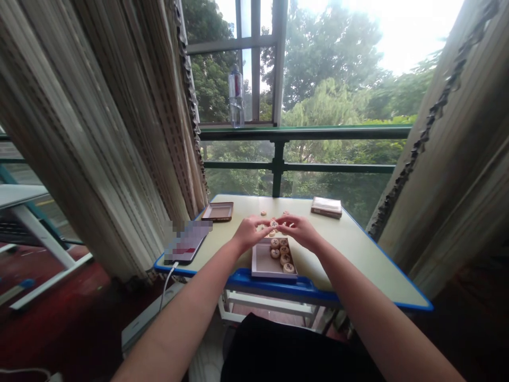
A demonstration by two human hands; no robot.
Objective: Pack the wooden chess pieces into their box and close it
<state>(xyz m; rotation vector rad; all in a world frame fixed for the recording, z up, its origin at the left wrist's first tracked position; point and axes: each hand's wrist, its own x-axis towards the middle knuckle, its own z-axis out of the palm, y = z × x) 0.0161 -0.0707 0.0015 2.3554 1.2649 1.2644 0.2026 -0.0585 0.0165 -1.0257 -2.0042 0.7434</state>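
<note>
My left hand [249,231] and my right hand [299,229] meet over the middle of the table. Between their fingertips is a round wooden Chinese chess piece [274,224] with a dark character on its face. Both hands are closed, with fingers at the piece's two sides. Just nearer to me, an open shallow box [261,260] holds several more pieces, gathered in its right half; one chess piece [288,268] lies at its front right corner. Behind the hands a loose piece [263,213] rests on the tabletop, and others there are partly hidden by my fingers.
An empty box lid [218,211] lies at the table's back left. A tablet-like device [191,246] with a white cable sits at the left edge. Another closed box [326,207] is at the back right. Beyond the table [358,254] stand a green railing [338,132] and curtains.
</note>
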